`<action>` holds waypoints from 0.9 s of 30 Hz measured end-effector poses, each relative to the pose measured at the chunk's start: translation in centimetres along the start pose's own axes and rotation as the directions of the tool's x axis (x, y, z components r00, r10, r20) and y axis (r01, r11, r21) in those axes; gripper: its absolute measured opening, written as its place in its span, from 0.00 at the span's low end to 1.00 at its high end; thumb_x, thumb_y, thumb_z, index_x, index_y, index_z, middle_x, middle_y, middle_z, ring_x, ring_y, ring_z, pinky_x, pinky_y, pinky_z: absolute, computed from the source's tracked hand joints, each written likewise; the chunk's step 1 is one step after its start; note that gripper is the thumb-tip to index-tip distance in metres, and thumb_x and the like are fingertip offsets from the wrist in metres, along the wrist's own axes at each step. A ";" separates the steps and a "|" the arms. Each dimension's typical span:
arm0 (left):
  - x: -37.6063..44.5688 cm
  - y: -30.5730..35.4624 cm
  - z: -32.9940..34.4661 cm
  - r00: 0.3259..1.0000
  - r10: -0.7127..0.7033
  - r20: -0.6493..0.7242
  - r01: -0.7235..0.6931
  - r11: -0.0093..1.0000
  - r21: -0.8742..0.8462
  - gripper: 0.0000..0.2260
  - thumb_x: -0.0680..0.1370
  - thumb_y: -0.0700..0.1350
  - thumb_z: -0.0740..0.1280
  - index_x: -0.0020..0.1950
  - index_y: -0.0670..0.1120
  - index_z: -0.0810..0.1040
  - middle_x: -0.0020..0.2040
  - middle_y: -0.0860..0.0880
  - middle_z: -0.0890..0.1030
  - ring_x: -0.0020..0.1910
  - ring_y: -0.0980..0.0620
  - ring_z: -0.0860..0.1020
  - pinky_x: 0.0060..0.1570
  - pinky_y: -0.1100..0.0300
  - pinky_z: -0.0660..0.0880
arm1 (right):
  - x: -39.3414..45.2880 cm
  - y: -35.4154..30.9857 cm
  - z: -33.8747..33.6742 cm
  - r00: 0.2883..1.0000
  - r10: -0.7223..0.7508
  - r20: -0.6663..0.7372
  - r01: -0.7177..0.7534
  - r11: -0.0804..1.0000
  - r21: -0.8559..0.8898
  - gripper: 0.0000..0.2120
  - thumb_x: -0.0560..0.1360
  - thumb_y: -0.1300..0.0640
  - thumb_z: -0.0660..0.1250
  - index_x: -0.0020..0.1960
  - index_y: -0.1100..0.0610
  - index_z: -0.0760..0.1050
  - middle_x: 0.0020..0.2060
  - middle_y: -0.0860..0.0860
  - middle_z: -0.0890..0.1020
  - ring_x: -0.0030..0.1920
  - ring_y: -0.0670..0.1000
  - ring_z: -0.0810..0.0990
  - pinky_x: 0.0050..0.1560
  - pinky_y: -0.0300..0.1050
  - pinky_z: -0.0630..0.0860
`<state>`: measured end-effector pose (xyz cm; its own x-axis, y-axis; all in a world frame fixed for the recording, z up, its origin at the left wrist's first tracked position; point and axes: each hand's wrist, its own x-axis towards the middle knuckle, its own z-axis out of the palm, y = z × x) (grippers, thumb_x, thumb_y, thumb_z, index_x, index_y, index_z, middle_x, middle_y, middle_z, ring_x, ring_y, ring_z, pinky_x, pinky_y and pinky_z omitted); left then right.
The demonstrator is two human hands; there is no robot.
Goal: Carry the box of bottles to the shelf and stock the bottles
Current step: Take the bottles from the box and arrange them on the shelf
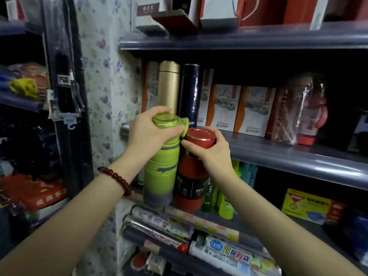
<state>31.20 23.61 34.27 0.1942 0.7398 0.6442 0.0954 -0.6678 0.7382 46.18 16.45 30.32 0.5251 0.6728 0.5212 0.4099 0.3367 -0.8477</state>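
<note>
Stocking step: left hand (148, 132) is gripping the lime-green plastic bottle (161, 168) by its cap, right hand (211, 151) is clasping the red metal-rimmed bottle (192, 180) touching beside it, both hanging below the grey shelf ledge (278, 154), probably needing lifting next onto it.

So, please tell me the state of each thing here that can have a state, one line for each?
Left hand: grips the green bottle at its cap.
Right hand: grips the red bottle at its lid.
Green bottle: upright, held in the air, cap closed.
Red bottle: upright, held in the air beside the green one, lid on.
Gold flask: standing on the shelf, capped.
Dark blue flask: standing beside the gold one, capped.
</note>
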 end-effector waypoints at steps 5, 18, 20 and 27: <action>1.1 3.9 1.1 0.998 0.053 -0.023 -0.053 0.999 -0.012 0.23 0.59 0.56 0.79 0.52 0.58 0.81 0.47 0.56 0.83 0.48 0.57 0.81 0.53 0.55 0.79 | 1.3 -2.5 -2.7 0.999 -0.041 -0.031 0.041 0.999 0.008 0.33 0.56 0.43 0.81 0.57 0.42 0.73 0.54 0.45 0.80 0.53 0.47 0.81 0.56 0.52 0.80; 4.1 12.5 4.8 0.974 0.210 -0.083 -0.211 0.977 -0.010 0.25 0.57 0.58 0.78 0.52 0.55 0.82 0.47 0.54 0.84 0.49 0.55 0.81 0.56 0.55 0.78 | 5.1 -7.9 -8.3 0.970 -0.098 -0.221 0.118 0.990 0.082 0.35 0.55 0.46 0.82 0.60 0.51 0.75 0.54 0.49 0.81 0.52 0.48 0.82 0.57 0.53 0.80; 4.4 14.1 5.2 0.965 0.249 -0.082 -0.249 0.969 0.006 0.25 0.55 0.60 0.77 0.51 0.56 0.82 0.49 0.53 0.83 0.52 0.53 0.80 0.57 0.54 0.77 | 5.7 -8.8 -9.3 0.964 -0.105 -0.244 0.131 0.987 0.093 0.35 0.56 0.47 0.82 0.60 0.52 0.76 0.54 0.49 0.81 0.53 0.48 0.82 0.58 0.53 0.79; 4.7 17.5 7.5 0.931 0.351 -0.104 -0.356 0.934 -0.035 0.25 0.59 0.58 0.78 0.55 0.54 0.82 0.50 0.56 0.82 0.51 0.57 0.80 0.57 0.56 0.77 | 6.5 -10.8 -12.9 0.911 -0.244 -0.332 0.254 0.967 -0.012 0.38 0.51 0.38 0.78 0.59 0.46 0.75 0.54 0.45 0.81 0.54 0.47 0.81 0.60 0.52 0.77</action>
<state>41.13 14.79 48.73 0.1123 0.4630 0.8792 -0.0145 -0.8840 0.4673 54.75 8.70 44.07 0.6265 0.3120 0.7143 0.5386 0.4891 -0.6861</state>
